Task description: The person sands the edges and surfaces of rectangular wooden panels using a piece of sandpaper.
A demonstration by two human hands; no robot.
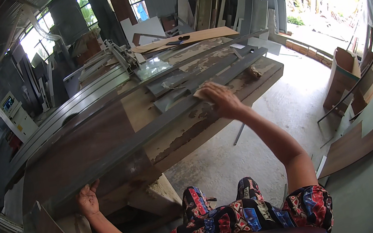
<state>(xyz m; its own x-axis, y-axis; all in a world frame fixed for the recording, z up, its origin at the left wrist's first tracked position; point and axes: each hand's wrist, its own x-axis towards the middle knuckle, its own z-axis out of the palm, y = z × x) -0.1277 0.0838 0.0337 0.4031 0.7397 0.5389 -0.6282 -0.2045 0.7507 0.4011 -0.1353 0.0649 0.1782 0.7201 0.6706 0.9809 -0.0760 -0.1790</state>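
A long, narrow grey board [163, 123] lies slantwise across the worktable, from near left to far right. At its near edge, toward the left end, my left hand [88, 199] has its fingers curled up against the board, with the palm turned up. My right hand [223, 101] rests on top of the same board farther along. Under its fingertips a small tan piece [200, 94] shows, looking like folded sandpaper, pressed to the board. More grey strips [218, 71] lie just beyond the right hand. The worktable top [176, 142] is worn, with peeling brown patches.
A saw blade [70, 118] stands up beyond the board at the left, near a white control cabinet [18, 116]. Farther back lies a light wood panel [210, 34]. A cardboard box [340, 75] and leaning brown panel [361, 142] are on the right.
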